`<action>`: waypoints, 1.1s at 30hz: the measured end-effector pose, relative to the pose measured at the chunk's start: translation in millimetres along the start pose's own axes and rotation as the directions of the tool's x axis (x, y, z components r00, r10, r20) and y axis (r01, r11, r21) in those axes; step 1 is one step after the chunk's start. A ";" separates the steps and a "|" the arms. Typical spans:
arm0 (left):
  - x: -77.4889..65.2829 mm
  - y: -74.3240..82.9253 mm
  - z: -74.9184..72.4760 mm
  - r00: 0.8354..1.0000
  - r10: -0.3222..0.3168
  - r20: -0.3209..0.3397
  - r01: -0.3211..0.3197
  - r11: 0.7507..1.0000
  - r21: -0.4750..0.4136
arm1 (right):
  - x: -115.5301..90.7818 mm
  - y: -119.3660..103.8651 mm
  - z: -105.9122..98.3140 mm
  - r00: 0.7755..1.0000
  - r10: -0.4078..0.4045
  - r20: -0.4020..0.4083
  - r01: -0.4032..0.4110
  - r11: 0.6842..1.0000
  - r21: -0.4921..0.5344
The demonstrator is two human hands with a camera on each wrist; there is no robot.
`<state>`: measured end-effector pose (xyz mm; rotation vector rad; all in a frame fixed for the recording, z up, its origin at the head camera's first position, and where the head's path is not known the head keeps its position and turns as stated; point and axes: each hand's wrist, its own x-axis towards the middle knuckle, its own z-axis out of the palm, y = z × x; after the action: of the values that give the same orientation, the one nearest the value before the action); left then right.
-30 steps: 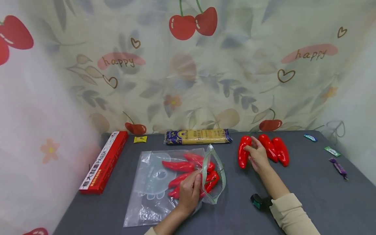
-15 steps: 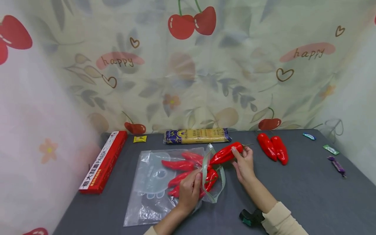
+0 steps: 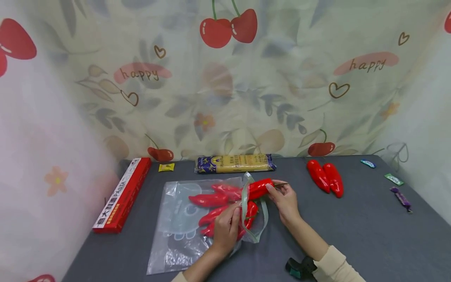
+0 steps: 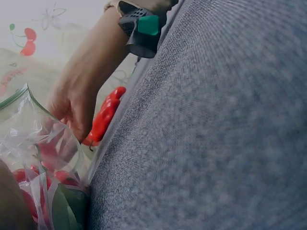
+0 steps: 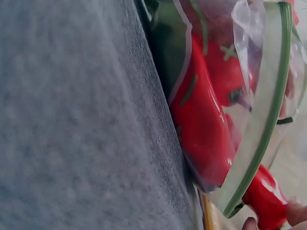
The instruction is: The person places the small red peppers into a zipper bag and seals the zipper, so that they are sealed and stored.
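Note:
A clear zip bag (image 3: 169,243) lies on the table in the head view, its green-edged mouth facing right. Several red chili peppers (image 3: 208,200) show through the plastic. My left hand (image 3: 225,229) pinches the bag near its mouth. By its stem end, my right hand (image 3: 286,199) holds another red chili pepper (image 3: 260,188), whose tip is inside the opening. The right wrist view shows the held pepper (image 5: 266,201) at the zip edge (image 5: 268,110), with fingertips on it. In the left wrist view the right hand (image 4: 72,110) is partly behind the plastic.
Two more red peppers (image 3: 325,178) lie to the right. A pasta packet (image 3: 236,163) and a yellow candy (image 3: 166,167) lie at the back, a red pasta box (image 3: 121,196) at left. Several wrapped sweets (image 3: 401,199) lie at the far right.
My right hand has lifted a pepper from beside the other two, carried it left and moved its tip into the bag's mouth. The left hand stays on the bag.

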<state>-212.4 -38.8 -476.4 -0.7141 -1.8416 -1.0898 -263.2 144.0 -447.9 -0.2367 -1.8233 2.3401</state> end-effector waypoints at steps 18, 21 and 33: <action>1.7 -0.3 2.9 1.000 0.008 0.012 -0.007 1.000 -0.028 | -5.6 5.3 13.5 0.983 0.013 0.185 0.026 0.978 -0.207; 2.1 0.6 2.6 1.000 0.009 0.007 -0.009 1.000 -0.027 | -1.4 2.2 5.3 0.985 0.003 0.174 0.024 0.988 -0.151; 0.8 1.5 0.2 1.000 0.006 0.006 -0.006 1.000 -0.030 | 60.2 -42.4 -80.8 0.998 -0.067 -0.003 0.067 0.998 0.013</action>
<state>-211.7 -37.9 -475.1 -0.7413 -1.8306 -1.1145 -302.2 244.2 -427.6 -0.1745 -1.7852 2.3052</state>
